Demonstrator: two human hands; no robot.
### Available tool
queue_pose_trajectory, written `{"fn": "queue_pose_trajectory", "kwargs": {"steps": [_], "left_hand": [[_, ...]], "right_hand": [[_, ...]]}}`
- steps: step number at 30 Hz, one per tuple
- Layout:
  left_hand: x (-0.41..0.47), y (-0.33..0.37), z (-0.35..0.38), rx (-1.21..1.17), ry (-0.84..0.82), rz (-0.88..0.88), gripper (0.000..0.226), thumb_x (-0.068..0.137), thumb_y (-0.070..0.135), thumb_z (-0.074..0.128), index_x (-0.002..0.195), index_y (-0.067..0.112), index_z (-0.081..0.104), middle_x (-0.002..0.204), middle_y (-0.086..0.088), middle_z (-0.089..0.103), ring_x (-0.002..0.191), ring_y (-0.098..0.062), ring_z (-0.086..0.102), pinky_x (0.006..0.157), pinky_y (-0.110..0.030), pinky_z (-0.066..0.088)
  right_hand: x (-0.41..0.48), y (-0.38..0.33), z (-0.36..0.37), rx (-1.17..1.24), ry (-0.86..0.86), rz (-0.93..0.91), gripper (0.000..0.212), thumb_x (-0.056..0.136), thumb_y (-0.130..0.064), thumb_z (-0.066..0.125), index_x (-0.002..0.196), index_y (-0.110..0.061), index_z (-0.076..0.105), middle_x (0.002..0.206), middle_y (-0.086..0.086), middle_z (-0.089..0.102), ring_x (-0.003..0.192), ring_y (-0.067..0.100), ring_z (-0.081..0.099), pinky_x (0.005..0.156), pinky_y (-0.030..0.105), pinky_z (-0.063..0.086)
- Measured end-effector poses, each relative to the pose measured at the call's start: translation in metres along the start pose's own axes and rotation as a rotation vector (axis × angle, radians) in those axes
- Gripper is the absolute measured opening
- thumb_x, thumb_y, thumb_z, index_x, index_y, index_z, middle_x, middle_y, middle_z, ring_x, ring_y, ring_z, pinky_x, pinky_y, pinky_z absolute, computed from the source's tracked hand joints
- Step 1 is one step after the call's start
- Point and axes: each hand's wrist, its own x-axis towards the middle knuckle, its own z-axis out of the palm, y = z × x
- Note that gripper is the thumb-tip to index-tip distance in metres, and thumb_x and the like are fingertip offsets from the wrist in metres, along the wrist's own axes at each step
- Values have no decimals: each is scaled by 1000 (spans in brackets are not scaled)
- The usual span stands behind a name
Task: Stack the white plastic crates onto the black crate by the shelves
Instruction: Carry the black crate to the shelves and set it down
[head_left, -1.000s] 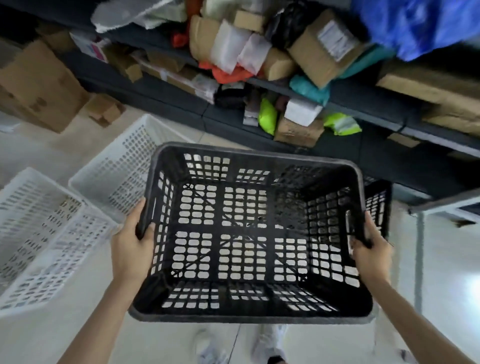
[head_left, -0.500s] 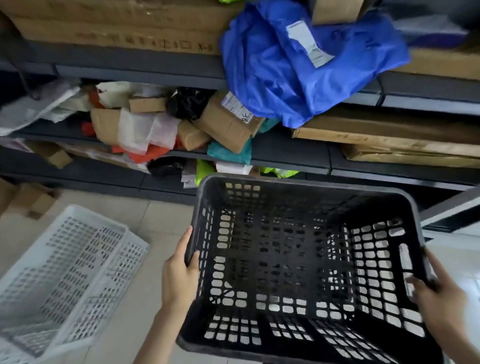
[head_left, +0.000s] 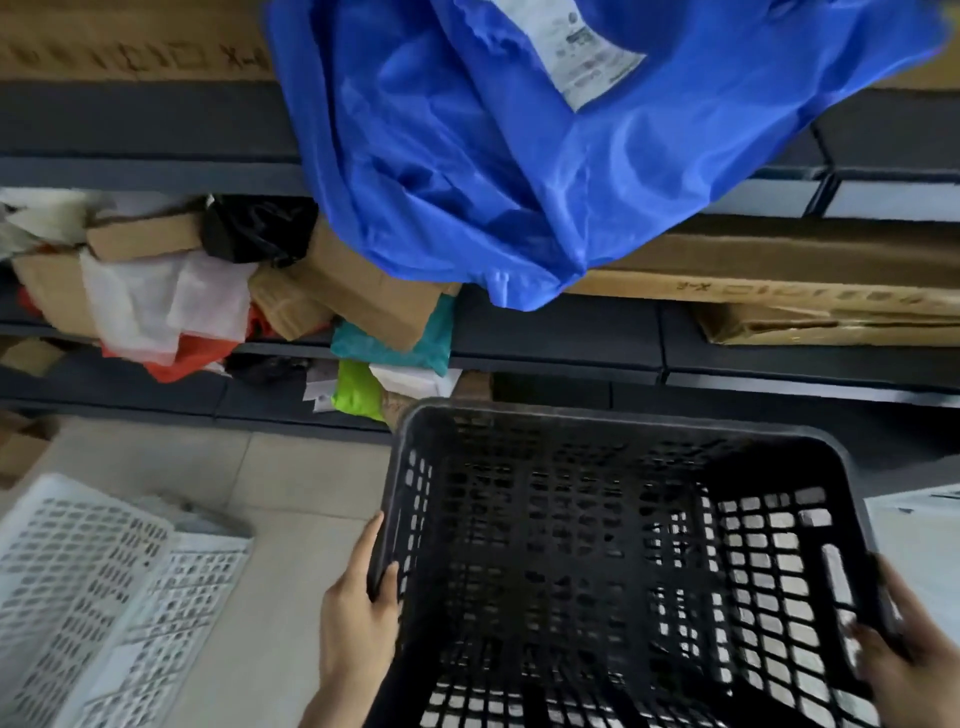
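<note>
We see 2 bare hands carrying the black crate (head_left: 618, 566) close to the dark shelves (head_left: 561, 338), its open mouth facing up toward the camera and its far rim nearly under the lowest shelf edge. The left hand (head_left: 358, 618) is wrapped over the crate's left rim, thumb inside and fingers down the outer wall; the right hand (head_left: 893, 654) is closed around the right rim beside the slotted handle hole. We judge the grip on opposite short sides is chosen to keep the crate level and balanced while it is brought to its spot by the shelves, where it must sit as the base of the stack.

The crate's long axis runs left to right across the view, roughly parallel to the shelf fronts, and it tilts slightly, the left side sitting higher in the frame than the right. Whether its bottom touches the tiled floor (head_left: 291, 499) we cannot tell.

The 2 white crates (head_left: 104, 597) lie on the floor at lower left, well apart from the black one, touching each other and angled diagonally away from the shelves, not yet stacked. A large blue bag (head_left: 519, 171) hangs over the shelf above, with boxes and parcels (head_left: 337, 291) crowded to the left.
</note>
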Motion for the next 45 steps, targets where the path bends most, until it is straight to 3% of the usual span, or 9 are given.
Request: {"fn": "queue_pose_trajectory", "kwargs": {"steps": [3,6,12,20,27,32,37,42,45], "left_hand": [[8,0,12,21,-3,-31,64,82,-2,64,136,30,46,47,3,53,39,-10,48,38,-22,41],[24,-7,20,84,-11,-21,65,83,0,64,138,27,44,58,-3,64,41,-18,54,40,-32,47],[40,-19,28,115,4,-6,65,84,-1,63,139,27,42,54,-14,63,33,-19,42,39,-41,43],[16,-36,21,94,10,-24,80,84,2,64,133,56,32,55,-22,61,39,-30,55,43,-28,50],[33,-14,13,218,-30,-7,61,76,-7,69,132,11,52,41,-9,50,28,-19,43,32,-29,36],[20,-16,18,233,17,-24,59,77,-7,69,131,9,53,56,-22,65,38,-32,55,39,-36,47],[1,-29,28,154,52,-63,62,78,-4,68,134,15,49,66,-21,68,76,-9,59,59,-16,49],[9,-24,24,175,-5,-82,63,80,-2,67,135,20,46,62,-20,66,74,-10,60,50,-26,47],[11,-8,22,207,-22,-78,59,80,-5,65,134,12,48,50,-15,59,42,-26,52,42,-27,44]], "right_hand": [[14,5,1,-20,75,15,83,77,7,60,129,-55,39,71,3,68,54,-15,57,51,-7,37],[31,17,11,-55,179,-40,83,77,4,60,117,-67,45,79,12,69,57,-9,57,55,-6,39],[37,13,24,-85,124,-57,86,77,7,57,101,-74,45,111,3,68,77,-2,60,80,0,38],[33,3,17,-105,114,-92,84,79,12,53,96,-70,49,93,11,67,46,-8,50,48,1,40],[17,13,25,-170,90,-119,75,84,8,51,118,-58,46,98,25,69,55,9,57,55,12,47],[21,15,20,-234,49,-139,86,82,6,51,106,-76,37,88,8,72,54,17,49,43,12,37],[33,11,10,-292,31,-141,83,80,4,49,114,-71,36,67,-11,69,45,8,37,38,32,36],[26,16,13,-329,78,-146,92,83,1,51,111,-82,24,54,-11,63,41,13,34,42,27,36],[18,19,17,-392,117,-142,93,84,-4,50,114,-83,10,56,3,58,44,21,43,48,38,41]]}}
